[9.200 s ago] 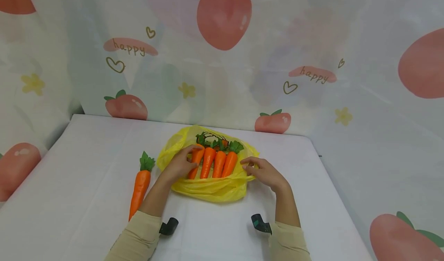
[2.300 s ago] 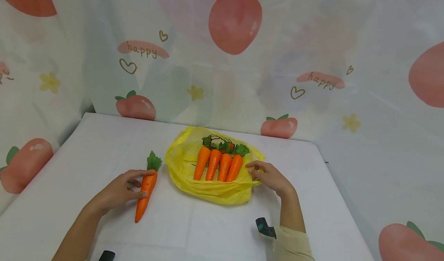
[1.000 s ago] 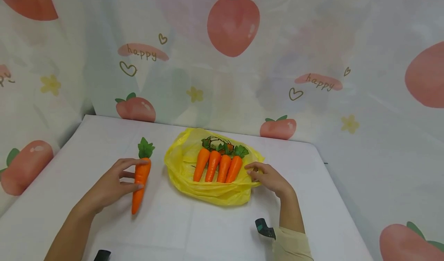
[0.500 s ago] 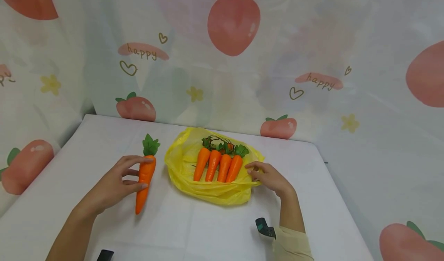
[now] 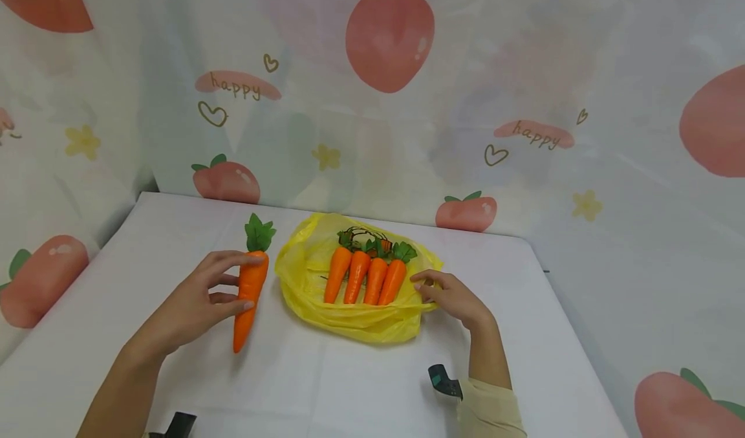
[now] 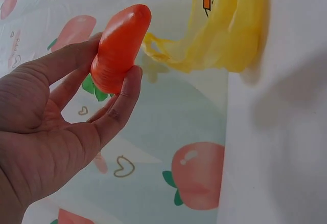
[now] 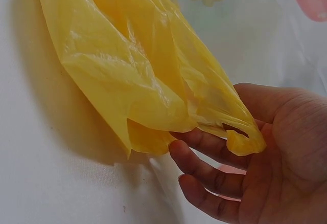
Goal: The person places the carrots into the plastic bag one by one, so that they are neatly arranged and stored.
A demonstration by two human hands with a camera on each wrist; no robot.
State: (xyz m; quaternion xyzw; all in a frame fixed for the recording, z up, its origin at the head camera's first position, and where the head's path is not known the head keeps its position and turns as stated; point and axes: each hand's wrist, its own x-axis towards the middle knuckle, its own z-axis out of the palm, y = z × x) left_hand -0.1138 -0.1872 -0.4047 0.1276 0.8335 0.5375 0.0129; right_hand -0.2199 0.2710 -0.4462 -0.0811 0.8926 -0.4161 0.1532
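My left hand [image 5: 194,302] pinches an orange carrot [image 5: 251,283] with green leaves, thumb on one side and fingers on the other. In the left wrist view this carrot [image 6: 120,50] is raised, its tip toward the camera and its leaves partly hidden behind. Right of it lies a yellow plastic bag [image 5: 361,328], its mouth spread wide. Several more carrots [image 5: 357,279] lie side by side inside, leaves away from me. My right hand [image 5: 456,299] holds the right edge of the bag; in the right wrist view a bag handle [image 7: 240,139] passes between thumb and fingers.
A white-covered table [image 5: 326,393] carries everything. Behind it hangs a white backdrop [image 5: 396,140] printed with fruit and "happy". A dark wrist device [image 5: 445,381] sits by the right sleeve, another [image 5: 180,424] by the left wrist.
My left hand has left the carrots in the bag and picked up the loose carrot from the table. Lately it has moved that carrot slightly up and right. The right hand stays at the bag's edge.
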